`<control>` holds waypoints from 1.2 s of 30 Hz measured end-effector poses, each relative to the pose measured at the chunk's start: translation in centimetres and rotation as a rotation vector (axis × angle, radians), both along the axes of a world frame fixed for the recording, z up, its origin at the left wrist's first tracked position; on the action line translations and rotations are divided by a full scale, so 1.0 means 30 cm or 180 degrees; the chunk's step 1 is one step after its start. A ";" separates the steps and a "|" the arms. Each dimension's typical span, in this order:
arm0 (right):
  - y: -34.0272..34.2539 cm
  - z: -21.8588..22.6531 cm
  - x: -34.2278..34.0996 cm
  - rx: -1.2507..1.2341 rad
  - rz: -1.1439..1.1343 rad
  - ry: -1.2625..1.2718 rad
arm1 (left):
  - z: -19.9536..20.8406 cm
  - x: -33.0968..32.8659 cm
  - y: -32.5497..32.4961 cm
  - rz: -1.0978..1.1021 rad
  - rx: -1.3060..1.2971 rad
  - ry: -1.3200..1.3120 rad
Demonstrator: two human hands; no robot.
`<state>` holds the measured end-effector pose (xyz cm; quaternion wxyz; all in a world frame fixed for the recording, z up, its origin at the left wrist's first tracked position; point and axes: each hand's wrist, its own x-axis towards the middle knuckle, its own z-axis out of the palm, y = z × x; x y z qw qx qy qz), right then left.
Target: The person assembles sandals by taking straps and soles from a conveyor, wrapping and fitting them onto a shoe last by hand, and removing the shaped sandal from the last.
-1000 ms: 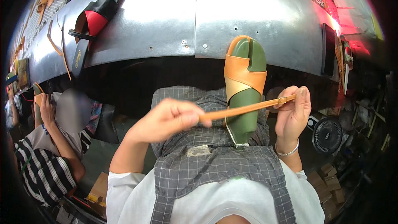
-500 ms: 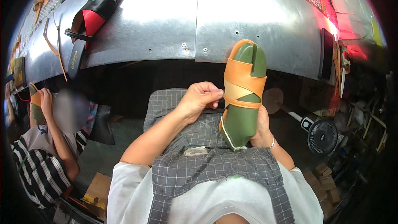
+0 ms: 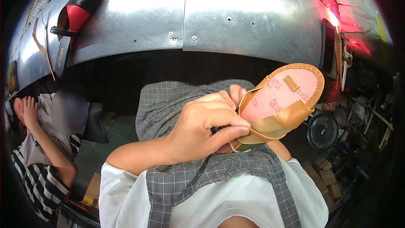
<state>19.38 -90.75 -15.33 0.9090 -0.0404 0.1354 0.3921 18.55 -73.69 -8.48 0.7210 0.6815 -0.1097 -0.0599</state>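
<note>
A tan sandal upper on a green shoe last is turned sole up, showing its pink insole board with printed marks and a small brown tab. Thumb and index finger of my left hand pinch the edge of the strap at the near side. My right hand supports the sandal from behind; only fingertips show past its left edge, and the palm is hidden. Below the left thumb, a whitish edge or cord and a bit of green last show.
A black and red sandal lies on the metal workbench at far left. At the bench's right end is a dark flat device. A small black fan stands right; cardboard boxes sit below. Another person sits at left.
The sandal has been flipped from its strap side to its underside and tilted right. My left hand has come over to pinch its edge. The view has shifted slightly.
</note>
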 end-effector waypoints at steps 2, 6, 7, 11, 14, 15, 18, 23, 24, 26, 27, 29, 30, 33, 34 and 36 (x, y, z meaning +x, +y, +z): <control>-0.016 -0.002 0.012 0.0160 0.0288 -0.0065 | 0.007 -0.006 0.001 -0.0015 0.0037 0.0014; -0.013 0.014 0.008 0.0271 0.0281 -0.0015 | 0.017 -0.032 -0.009 -0.0012 0.0160 0.0079; -0.014 0.016 0.006 0.0214 0.0307 -0.0041 | 0.018 -0.035 -0.013 0.0026 0.0169 0.0072; -0.028 0.037 0.016 0.0116 0.0493 -0.0042 | 0.009 -0.032 -0.024 0.0076 0.0280 0.0003; -0.016 0.059 0.010 -0.0363 0.0334 -0.0099 | 0.013 -0.033 -0.026 0.0041 0.0418 0.0056; -0.044 0.080 0.012 -0.0605 0.0271 -0.0130 | 0.016 -0.036 -0.014 -0.0042 0.0604 -0.0092; -0.008 0.111 0.014 -0.1382 -0.0040 -0.0252 | 0.029 -0.005 -0.005 -0.0006 0.0772 -0.0254; -0.290 0.265 -0.067 -0.2428 -0.0467 -0.0350 | 0.003 0.014 -0.049 -0.0596 0.0412 0.0248; -0.294 0.266 -0.042 -0.2584 -0.0518 -0.0380 | 0.008 0.020 -0.060 -0.0807 0.0306 0.0406; -0.296 0.250 0.026 -0.2887 -0.0671 -0.0442 | 0.012 0.049 -0.042 -0.1018 0.0268 0.0553; -0.302 0.241 0.050 -0.3058 -0.0769 -0.0455 | 0.008 0.064 -0.034 -0.0897 0.0240 0.0235; -0.293 0.228 0.074 -0.3394 -0.0980 -0.0460 | -0.022 0.103 0.013 -0.0627 -0.0137 -0.0199; -0.149 0.208 0.042 -0.3607 -0.1154 -0.0431 | 0.006 0.133 0.049 -0.0678 -0.0735 0.0531; 0.002 0.156 0.017 -0.3356 -0.1194 -0.1268 | 0.042 0.102 0.060 0.0249 -0.2400 0.1367; -0.004 0.142 0.009 -0.3388 -0.1003 -0.1629 | 0.019 0.098 0.054 0.0702 -0.2016 0.1077; -0.029 0.177 0.000 -0.3522 0.0051 -0.2580 | -0.117 0.085 0.112 0.0785 -0.1962 0.1374</control>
